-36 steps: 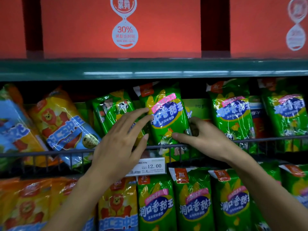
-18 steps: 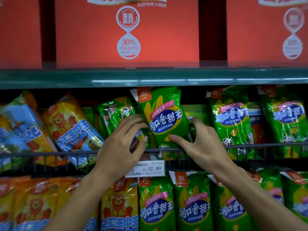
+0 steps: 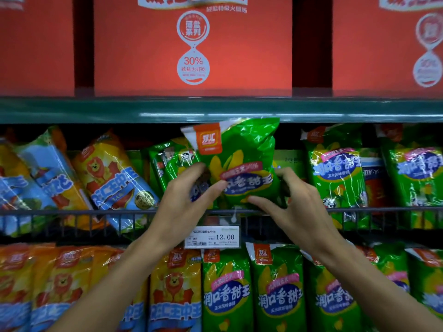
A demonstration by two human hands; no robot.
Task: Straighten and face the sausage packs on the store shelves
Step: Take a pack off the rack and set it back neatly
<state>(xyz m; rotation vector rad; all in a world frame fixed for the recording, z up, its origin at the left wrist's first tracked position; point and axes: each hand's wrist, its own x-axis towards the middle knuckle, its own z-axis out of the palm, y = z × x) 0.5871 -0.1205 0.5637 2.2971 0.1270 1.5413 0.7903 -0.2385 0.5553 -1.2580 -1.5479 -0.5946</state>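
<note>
Upper frame: red display cartons (image 3: pixel 191 46) on a green shelf edge (image 3: pixel 215 109), across the full width. Unaffected by the work.

Middle shelf, behind a wire front rail (image 3: pixel 72 211): leaning stock. At left of frame, orange-and-blue lion packs (image 3: pixel 112 173) tilt hard to the left. At right, green corn packs (image 3: pixel 335 173) stand nearly upright, labels forward.

Lower shelf, bottom of frame: a row of green packs (image 3: pixel 275 291) and orange packs (image 3: pixel 175 288), upright and faced (these look finished, in my judgement).

Item in hand: one green sausage pack (image 3: pixel 242 164), centre of frame. A second ago it sat low behind the rail with its top leaning left; now it is raised, its top reaching the green shelf edge, its logo corner at upper left, its bottom just above the rail. It tilts slightly, label fully to the front.

Behind it, centre left: a smaller green pack (image 3: pixel 175 161), partly covered, slanted and needing the same treatment.

Left hand (image 3: pixel 182 207): thumb pressed on the front of the raised pack, fingers curled behind its left edge, gripping it.

Right hand (image 3: pixel 294 209): thumb under the lower front, fingers wrapped behind the right edge, also gripping.

Price tag (image 3: pixel 212 236), clipped to the rail below the hands, reads 12.00.

Reading: the lift frees the pack to be squared and set back down upright; that placement is not yet made.
</note>
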